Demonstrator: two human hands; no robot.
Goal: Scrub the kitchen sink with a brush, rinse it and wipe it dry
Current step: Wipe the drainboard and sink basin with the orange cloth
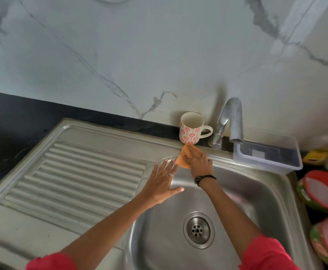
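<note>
Your right hand [201, 162] was down on the orange cloth [186, 155], fingers curled over it and pressing it onto the back rim of the steel sink [246, 191], right at the far left corner of the basin. Your left hand [162, 183] lay flat, fingers straight and spread, on the edge where the ribbed drainboard [77, 178] met the basin, holding nothing; a ring [170, 174] showed on one finger. The two hands sat near each other but apart. A dark band [204, 179] circled your right wrist. Just behind the cloth, a white mug [191, 128] with red flower prints stood upright on the black surface [9, 125], beside the chrome tap [231, 121]. A clear plastic tub [266, 152] rested on the sink's rim, right of the tap. The drain [198, 229] lay below your right forearm. Two red-rimmed plates [323, 193] sat at the far right edge.
</note>
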